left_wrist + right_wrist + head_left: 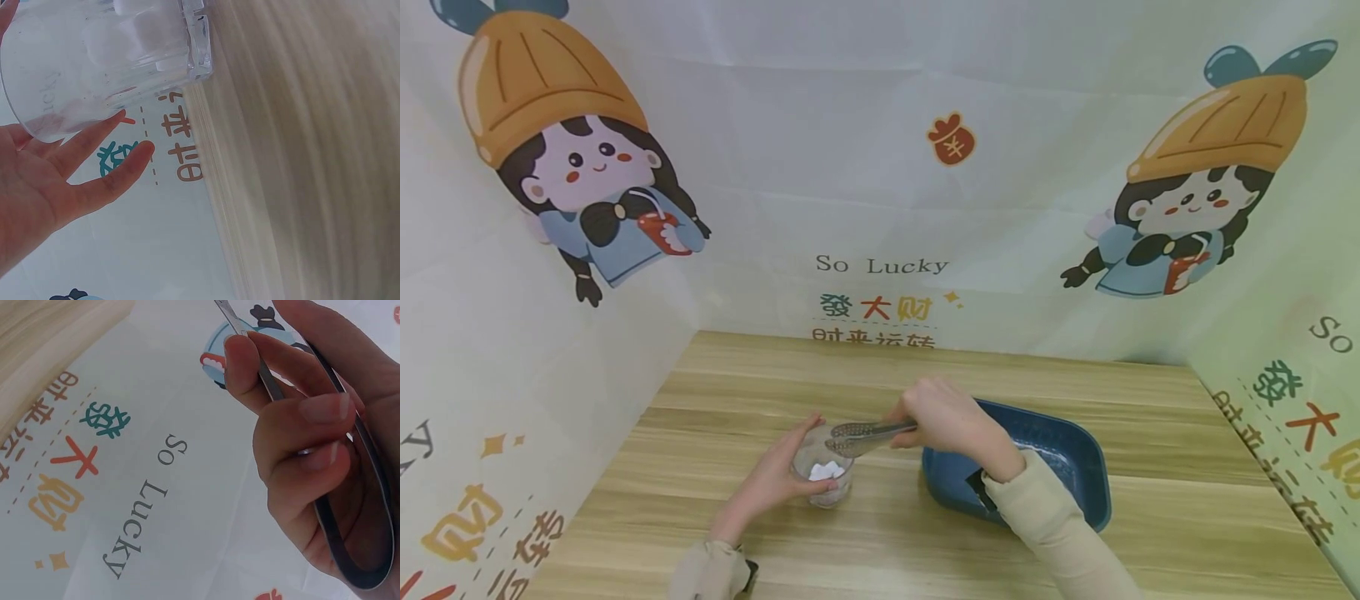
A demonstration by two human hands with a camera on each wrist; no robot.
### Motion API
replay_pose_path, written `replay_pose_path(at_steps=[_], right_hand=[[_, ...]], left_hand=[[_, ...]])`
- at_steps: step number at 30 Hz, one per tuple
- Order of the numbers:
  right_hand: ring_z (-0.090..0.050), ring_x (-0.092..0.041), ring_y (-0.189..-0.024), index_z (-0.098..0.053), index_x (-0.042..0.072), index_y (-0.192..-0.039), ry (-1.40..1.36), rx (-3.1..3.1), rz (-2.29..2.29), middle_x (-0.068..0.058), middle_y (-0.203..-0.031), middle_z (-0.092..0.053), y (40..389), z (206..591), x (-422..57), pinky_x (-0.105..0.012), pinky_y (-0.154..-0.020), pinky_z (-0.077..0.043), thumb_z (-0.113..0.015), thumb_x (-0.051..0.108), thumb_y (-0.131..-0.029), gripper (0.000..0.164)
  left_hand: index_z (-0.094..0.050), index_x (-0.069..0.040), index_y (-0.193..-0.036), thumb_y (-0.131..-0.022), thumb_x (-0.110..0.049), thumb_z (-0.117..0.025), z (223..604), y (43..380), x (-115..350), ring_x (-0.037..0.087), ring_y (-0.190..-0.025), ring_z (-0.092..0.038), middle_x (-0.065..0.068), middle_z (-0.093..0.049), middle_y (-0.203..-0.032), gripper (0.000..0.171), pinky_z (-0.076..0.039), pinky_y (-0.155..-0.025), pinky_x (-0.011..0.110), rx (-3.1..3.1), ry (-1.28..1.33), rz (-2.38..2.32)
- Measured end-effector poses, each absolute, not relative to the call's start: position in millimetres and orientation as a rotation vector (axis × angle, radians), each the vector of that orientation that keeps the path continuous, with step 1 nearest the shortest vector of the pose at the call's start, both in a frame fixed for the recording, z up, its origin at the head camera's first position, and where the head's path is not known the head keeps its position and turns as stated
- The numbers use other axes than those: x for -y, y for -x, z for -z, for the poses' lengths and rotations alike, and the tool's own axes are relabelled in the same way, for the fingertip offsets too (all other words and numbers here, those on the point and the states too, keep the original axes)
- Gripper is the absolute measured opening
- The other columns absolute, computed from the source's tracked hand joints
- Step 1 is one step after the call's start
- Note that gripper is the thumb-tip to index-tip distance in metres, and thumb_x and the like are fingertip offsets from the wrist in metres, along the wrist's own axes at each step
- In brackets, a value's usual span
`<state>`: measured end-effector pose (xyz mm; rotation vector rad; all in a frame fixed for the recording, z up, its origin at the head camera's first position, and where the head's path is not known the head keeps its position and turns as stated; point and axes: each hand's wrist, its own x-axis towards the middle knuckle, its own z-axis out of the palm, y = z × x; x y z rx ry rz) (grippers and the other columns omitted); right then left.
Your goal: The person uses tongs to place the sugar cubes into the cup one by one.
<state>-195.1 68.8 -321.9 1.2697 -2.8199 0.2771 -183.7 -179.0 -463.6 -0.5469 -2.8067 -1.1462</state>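
A clear glass (829, 500) with white cubes (826, 472) in it stands on the wooden table. My left hand (775, 471) holds it from the left, thumb on the near side and fingers round the far side. Seen from the left wrist, the glass wall (69, 69) meets the fingers, two of which are stretched along it. My right hand (951, 425) grips metal tongs (880, 429), fingers curled round both arms in the right wrist view. The perforated tips of the tongs overlap the glass's mouth, a little apart from each other, with no cube visible between them.
A dark blue rectangular tray (1097, 467) lies on the table (880, 550) under my right forearm, which hides part of it. Printed cloth walls (760, 167) enclose the table at the back and both sides.
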Motion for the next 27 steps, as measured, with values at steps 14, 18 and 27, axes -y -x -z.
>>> replay_pose_path(at_steps=[14, 18, 27], right_hand=[[-0.037, 0.003, -0.041, -0.072, 0.015, -0.092, -1.308, 2.833, -0.395, 0.000, -0.086, -0.071, 192, 323, -74, -0.011, -0.040, -0.024, -0.073, 0.030, -0.071, 0.026], [-0.031, 0.002, -0.039, -0.072, 0.015, -0.093, -1.310, 2.836, -0.415, -0.001, -0.085, -0.072, 190, 323, -76, -0.012, -0.039, -0.020, -0.072, 0.031, -0.071, 0.026], [-0.027, 0.001, -0.040, -0.071, 0.016, -0.096, -1.287, 2.865, -0.443, 0.000, -0.089, -0.071, 187, 319, -80, -0.013, -0.040, -0.020, -0.071, 0.029, -0.072, 0.027]], left_hand=[[-0.027, -0.006, -0.139, -0.060, -0.036, -0.079, 463, 183, 179, 0.036, -0.121, -0.042, 0.014, -0.042, -0.136, 0.099, -0.035, -0.100, 0.054, 2.791, 0.561, 1.141], [-0.027, -0.006, -0.139, -0.060, -0.037, -0.079, 464, 183, 179, 0.036, -0.122, -0.042, 0.013, -0.042, -0.137, 0.100, -0.035, -0.100, 0.054, 2.790, 0.560, 1.142], [-0.027, -0.006, -0.139, -0.060, -0.039, -0.079, 465, 184, 180, 0.035, -0.123, -0.041, 0.013, -0.042, -0.137, 0.100, -0.034, -0.101, 0.053, 2.792, 0.554, 1.145]])
